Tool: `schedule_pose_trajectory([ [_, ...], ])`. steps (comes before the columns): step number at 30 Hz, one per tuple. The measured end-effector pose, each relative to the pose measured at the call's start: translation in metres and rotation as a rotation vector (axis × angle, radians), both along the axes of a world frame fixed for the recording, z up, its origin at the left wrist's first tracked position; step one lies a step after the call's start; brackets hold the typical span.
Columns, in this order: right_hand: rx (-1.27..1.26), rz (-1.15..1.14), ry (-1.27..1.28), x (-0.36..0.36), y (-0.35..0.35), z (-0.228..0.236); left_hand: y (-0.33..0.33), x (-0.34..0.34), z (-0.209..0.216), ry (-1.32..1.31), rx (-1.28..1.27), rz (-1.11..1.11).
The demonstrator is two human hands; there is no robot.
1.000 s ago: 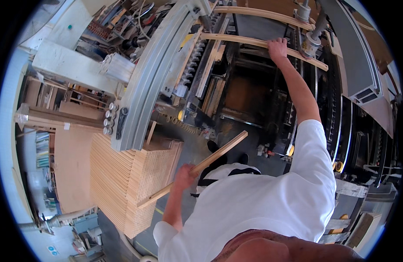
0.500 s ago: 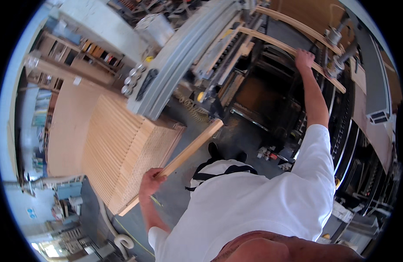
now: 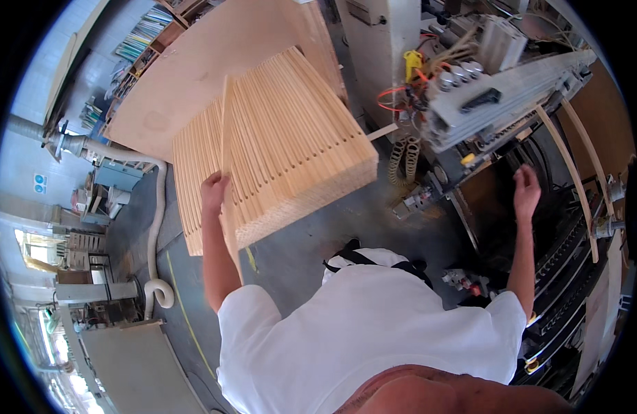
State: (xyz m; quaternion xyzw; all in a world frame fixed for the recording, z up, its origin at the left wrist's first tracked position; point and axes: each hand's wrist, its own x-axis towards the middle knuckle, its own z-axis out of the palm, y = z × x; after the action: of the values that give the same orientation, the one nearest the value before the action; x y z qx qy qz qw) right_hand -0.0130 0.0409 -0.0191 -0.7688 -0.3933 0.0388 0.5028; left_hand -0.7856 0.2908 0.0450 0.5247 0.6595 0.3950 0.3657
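Observation:
My left hand [image 3: 215, 193] is closed around a long, light wooden strip [image 3: 227, 131]. The strip lies over the top of a stack of similar wooden strips [image 3: 297, 131], and its near end sticks out past the stack toward my body. A row of dark holes runs along the near end of the stacked pieces. Out to the right, my right hand [image 3: 526, 190] hangs in the air with loosely bent fingers and nothing visible in it. Nearest to it are two slim wooden strips [image 3: 570, 179] clamped on the machine.
A machine beam [image 3: 484, 114] with a coiled hose [image 3: 403, 162] stands at the upper right. Behind the stack is a large brown board [image 3: 222, 48]. A white duct hose [image 3: 156, 228] runs along the floor at left. Black machine rails [image 3: 566, 297] lie at right.
My view has turned left toward the stack. My right hand has let go of the strip on the machine and drawn back. My left hand has brought its strip over the stack.

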Motion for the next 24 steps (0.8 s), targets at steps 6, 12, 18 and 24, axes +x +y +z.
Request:
schedule_pose_trajectory([
  [6,-0.100,0.141,0.283,-0.161,-0.007,-0.062,0.140,-0.038,-0.073,0.375,-0.105,0.190],
  [12,-0.322,0.074,0.369,-0.246,-0.050,-0.062,0.201,-0.020,-0.100,0.497,-0.054,0.223],
  [18,-0.379,-0.159,0.362,-0.279,-0.113,-0.087,0.221,0.014,-0.094,0.459,-0.143,0.054],
  [24,-0.405,-0.267,0.287,-0.328,-0.156,-0.086,0.240,-0.055,-0.156,0.548,0.416,-0.143],
])
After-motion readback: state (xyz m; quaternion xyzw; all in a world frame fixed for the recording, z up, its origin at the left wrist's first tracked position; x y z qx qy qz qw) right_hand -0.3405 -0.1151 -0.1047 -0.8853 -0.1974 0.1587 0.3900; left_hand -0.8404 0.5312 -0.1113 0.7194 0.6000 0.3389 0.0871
